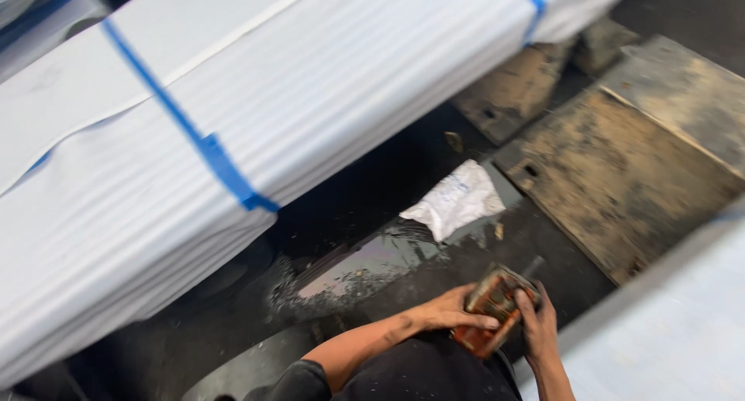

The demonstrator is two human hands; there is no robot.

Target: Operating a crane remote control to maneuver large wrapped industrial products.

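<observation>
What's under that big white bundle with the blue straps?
Under the white bundle only dark shadow and grimy black floor show, with a crumpled white bag lying nearby. Whatever holds it up is hidden.

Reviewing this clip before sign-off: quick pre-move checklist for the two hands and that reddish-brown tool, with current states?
1. Both hands on the tool: ok. The left hand lies across the reddish-brown tool and the right hand wraps its far side.
2. Firm grip: cannot tell. The picture is blurred and the fingers are partly hidden.
3. Tool type and condition: cannot tell. Only a worn reddish-brown body with a dark stub on top shows.
4. Floor under the hands: not ok. The dark floor shows a glossy wet-looking patch and scattered debris.
5. Loose items nearby: not ok. A crumpled white bag lies on the floor.
6. Strapped white bundle: ok, its blue straps look intact.
</observation>
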